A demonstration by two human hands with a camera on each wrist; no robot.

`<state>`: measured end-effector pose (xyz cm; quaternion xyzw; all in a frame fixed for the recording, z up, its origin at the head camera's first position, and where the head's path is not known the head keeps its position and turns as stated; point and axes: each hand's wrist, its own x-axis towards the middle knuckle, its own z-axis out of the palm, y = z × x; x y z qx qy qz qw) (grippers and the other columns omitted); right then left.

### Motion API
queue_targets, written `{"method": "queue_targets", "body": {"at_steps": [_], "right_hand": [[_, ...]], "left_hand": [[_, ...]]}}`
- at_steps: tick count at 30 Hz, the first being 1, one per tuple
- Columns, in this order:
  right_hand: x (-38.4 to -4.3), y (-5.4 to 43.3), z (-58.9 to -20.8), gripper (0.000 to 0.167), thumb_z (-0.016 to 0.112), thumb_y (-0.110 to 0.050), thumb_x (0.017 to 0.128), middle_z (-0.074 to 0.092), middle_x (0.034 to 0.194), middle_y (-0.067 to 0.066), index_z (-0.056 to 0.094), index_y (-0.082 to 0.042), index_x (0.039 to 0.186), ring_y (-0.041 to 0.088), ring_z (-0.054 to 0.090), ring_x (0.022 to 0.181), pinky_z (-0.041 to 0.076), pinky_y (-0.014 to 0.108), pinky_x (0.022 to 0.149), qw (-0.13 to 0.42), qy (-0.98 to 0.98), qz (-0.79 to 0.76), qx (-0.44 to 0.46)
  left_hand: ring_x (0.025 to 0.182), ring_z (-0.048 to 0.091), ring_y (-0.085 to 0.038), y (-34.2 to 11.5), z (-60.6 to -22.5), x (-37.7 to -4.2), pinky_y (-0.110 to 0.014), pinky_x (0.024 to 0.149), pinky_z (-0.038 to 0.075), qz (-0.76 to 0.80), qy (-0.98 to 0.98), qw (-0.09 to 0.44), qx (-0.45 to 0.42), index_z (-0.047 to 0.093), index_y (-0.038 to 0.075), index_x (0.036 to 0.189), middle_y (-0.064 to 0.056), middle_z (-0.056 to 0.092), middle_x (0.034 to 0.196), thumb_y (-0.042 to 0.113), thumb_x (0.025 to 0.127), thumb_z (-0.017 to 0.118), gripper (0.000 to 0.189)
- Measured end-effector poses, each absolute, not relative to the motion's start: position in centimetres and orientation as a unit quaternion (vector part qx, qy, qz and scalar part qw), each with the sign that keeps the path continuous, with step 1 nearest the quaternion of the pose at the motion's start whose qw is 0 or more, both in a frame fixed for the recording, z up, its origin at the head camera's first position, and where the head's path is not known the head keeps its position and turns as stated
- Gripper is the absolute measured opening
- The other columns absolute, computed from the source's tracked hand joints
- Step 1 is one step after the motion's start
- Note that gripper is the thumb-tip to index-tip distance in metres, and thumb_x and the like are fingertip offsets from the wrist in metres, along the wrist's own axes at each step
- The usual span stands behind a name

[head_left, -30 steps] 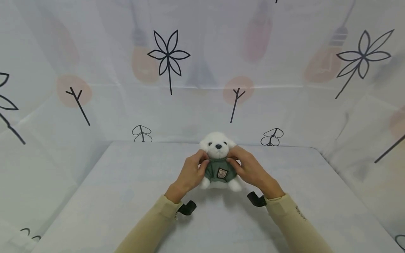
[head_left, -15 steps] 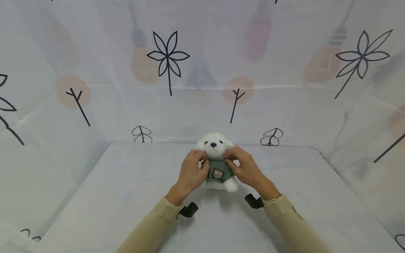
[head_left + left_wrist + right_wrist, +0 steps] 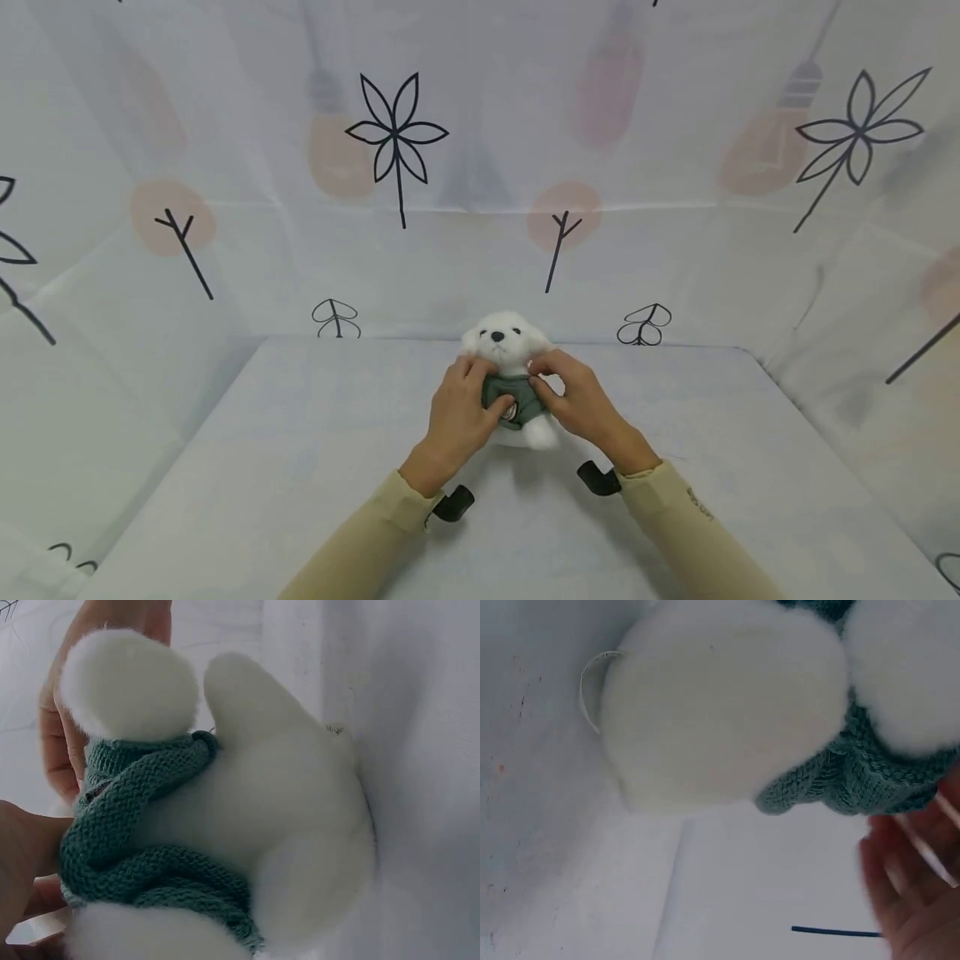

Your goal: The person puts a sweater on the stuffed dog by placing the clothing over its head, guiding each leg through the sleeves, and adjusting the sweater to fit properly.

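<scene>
A white plush dog (image 3: 504,340) in a green knitted sweater (image 3: 531,400) sits upright on the table. My left hand (image 3: 457,412) grips its left-hand side in the head view, thumb over the chest patch. Opposite, my right hand (image 3: 585,404) pinches the sweater near the neck. Seen from the left wrist, the sweater (image 3: 112,806) is bunched in folds, baring the white underside (image 3: 240,787); fingers of the left hand (image 3: 22,862) press against its edge. In the right wrist view, the right hand (image 3: 926,900) is beside the sweater (image 3: 870,784), its fingertips partly hidden.
The table (image 3: 315,433) is covered with a pale cloth. A white curtain (image 3: 465,258) with printed plants and bulbs stands behind and at both sides. A black camera mount (image 3: 453,504) is at the left wrist, another mount (image 3: 597,479) at the right.
The plush dog has shifted slightly left and turned that way. My left thumb has moved from the sweater's side onto the chest patch, covering most of it; my right hand has followed leftward.
</scene>
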<state>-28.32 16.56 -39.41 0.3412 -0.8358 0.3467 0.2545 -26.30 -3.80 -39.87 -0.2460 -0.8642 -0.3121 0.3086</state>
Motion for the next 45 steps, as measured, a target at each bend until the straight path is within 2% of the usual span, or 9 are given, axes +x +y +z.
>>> {"method": "queue_targets", "body": {"at_steps": [6, 9, 15, 22, 30, 33, 37, 41, 45], "right_hand": [[-28.2, 16.6, -39.7, 0.02, 0.058, -0.023, 0.097, 0.058, 0.117, 0.009, 0.058, -0.01, 0.112, 0.027, 0.063, 0.106, 0.052, 0.04, 0.086, 0.14, -0.86, 0.402, 0.282], [-28.1, 16.6, -39.8, 0.023, 0.058, -0.026, 0.097, 0.057, 0.12, 0.008, 0.057, -0.011, 0.114, 0.025, 0.064, 0.104, 0.052, 0.037, 0.086, 0.116, -0.859, 0.417, 0.272], [-28.4, 16.4, -40.3, 0.02, 0.064, -0.011, 0.092, 0.062, 0.113, 0.005, 0.061, -0.011, 0.112, 0.019, 0.066, 0.094, 0.053, 0.036, 0.083, 0.143, -0.839, 0.425, 0.309], [-28.7, 15.6, -41.1, 0.018, 0.067, -0.004, 0.089, 0.063, 0.104, 0.001, 0.066, -0.011, 0.105, 0.015, 0.063, 0.091, 0.054, 0.03, 0.076, 0.183, -0.825, 0.423, 0.327], [-28.8, 14.6, -41.8, 0.015, 0.067, 0.0, 0.086, 0.056, 0.1, 0.001, 0.061, -0.011, 0.094, 0.019, 0.053, 0.095, 0.047, 0.04, 0.079, 0.291, -0.83, 0.325, 0.347], [-28.6, 14.4, -41.8, 0.014, 0.064, 0.002, 0.088, 0.056, 0.097, 0.002, 0.057, -0.008, 0.095, 0.019, 0.053, 0.09, 0.046, 0.038, 0.077, 0.308, -0.833, 0.293, 0.353], [-28.3, 14.3, -41.4, 0.016, 0.061, 0.006, 0.088, 0.055, 0.092, 0.003, 0.055, -0.006, 0.097, 0.016, 0.051, 0.083, 0.046, 0.034, 0.07, 0.308, -0.84, 0.281, 0.348], [-27.8, 14.0, -41.1, 0.017, 0.06, 0.007, 0.088, 0.054, 0.091, 0.003, 0.055, -0.005, 0.098, 0.014, 0.05, 0.082, 0.047, 0.03, 0.069, 0.302, -0.832, 0.287, 0.365], [-27.6, 13.7, -40.9, 0.018, 0.063, 0.006, 0.088, 0.058, 0.096, 0.004, 0.057, -0.004, 0.101, 0.014, 0.054, 0.085, 0.048, 0.029, 0.071, 0.299, -0.812, 0.303, 0.399]], "left_hand": [[0.085, 0.056, -0.021, -3.8, -40.1, -26.6, -0.037, 0.071, 0.051, -0.326, -0.861, 0.3, -0.251, 0.059, 0.009, 0.107, -0.008, 0.055, 0.102, 0.023, 0.081, 0.077, 0.035], [0.086, 0.058, -0.022, -3.9, -40.0, -26.5, -0.038, 0.072, 0.05, -0.328, -0.863, 0.296, -0.246, 0.06, 0.007, 0.109, -0.009, 0.058, 0.105, 0.028, 0.083, 0.075, 0.036], [0.092, 0.059, -0.027, -4.0, -39.7, -26.6, -0.042, 0.076, 0.048, -0.322, -0.867, 0.3, -0.235, 0.061, 0.007, 0.106, -0.013, 0.061, 0.106, 0.035, 0.08, 0.078, 0.042], [0.103, 0.056, -0.033, -4.3, -39.5, -26.8, -0.05, 0.082, 0.047, -0.33, -0.865, 0.272, -0.263, 0.068, 0.012, 0.097, -0.015, 0.058, 0.113, 0.011, 0.08, 0.072, 0.017], [0.099, 0.061, -0.031, -4.8, -39.3, -27.1, -0.043, 0.081, 0.051, -0.332, -0.864, 0.238, -0.295, 0.069, 0.008, 0.096, -0.014, 0.059, 0.117, -0.004, 0.072, 0.066, 0.028], [0.1, 0.06, -0.029, -5.0, -39.2, -27.2, -0.041, 0.08, 0.051, -0.333, -0.867, 0.224, -0.294, 0.068, 0.008, 0.098, -0.012, 0.058, 0.118, -0.006, 0.07, 0.064, 0.031], [0.104, 0.058, -0.026, -5.0, -39.1, -27.1, -0.039, 0.082, 0.05, -0.349, -0.865, 0.209, -0.294, 0.066, 0.009, 0.097, -0.01, 0.058, 0.118, -0.003, 0.07, 0.061, 0.03], [0.104, 0.057, -0.022, -4.9, -39.2, -27.1, -0.038, 0.085, 0.049, -0.378, -0.86, 0.179, -0.291, 0.065, 0.012, 0.097, -0.009, 0.057, 0.116, 0.01, 0.081, 0.066, 0.016], [0.105, 0.057, -0.024, -4.9, -39.5, -27.3, -0.04, 0.087, 0.049, -0.387, -0.86, 0.164, -0.288, 0.066, 0.012, 0.099, -0.01, 0.058, 0.115, 0.019, 0.087, 0.07, 0.014]]}}
